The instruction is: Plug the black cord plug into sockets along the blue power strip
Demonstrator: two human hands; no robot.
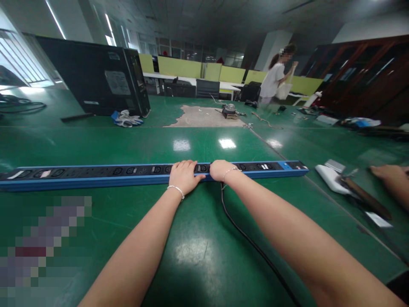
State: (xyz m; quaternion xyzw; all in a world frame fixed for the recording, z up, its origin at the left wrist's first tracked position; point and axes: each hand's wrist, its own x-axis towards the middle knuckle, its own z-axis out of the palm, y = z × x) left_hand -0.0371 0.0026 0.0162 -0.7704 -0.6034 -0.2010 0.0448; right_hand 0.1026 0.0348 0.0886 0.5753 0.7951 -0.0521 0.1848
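In the head view, a long blue-and-black power strip (143, 171) lies on the green tabletop (191, 260), this side of a seam that crosses it. Its long axis runs from left to right, roughly parallel to the tabletop's far edge, and its row of sockets faces up. One blue side faces the person; the right end, with a blue panel close to it, points toward the tabletop's right side, while the left end reaches the border of the view.

The left hand (183, 177) lies across the strip near its middle, fingers extended over the top, thumb spread rightward along the near side. The right hand (221, 170) is just beside it, on the strip, its fingers curled closed on the upper end of a black cable (255, 245); the hand hides what joins the cable there. From it the cable curves toward the tabletop's near side.

Toward the far left corner stands a black computer case (99, 76), with gloves (127, 118) lying just beside its base. A small device (229, 111) sits on a bare patch (204, 117) toward the far edge. Toward the right edge, another person's hand (388, 175) is near a white-and-brown tool (334, 178).
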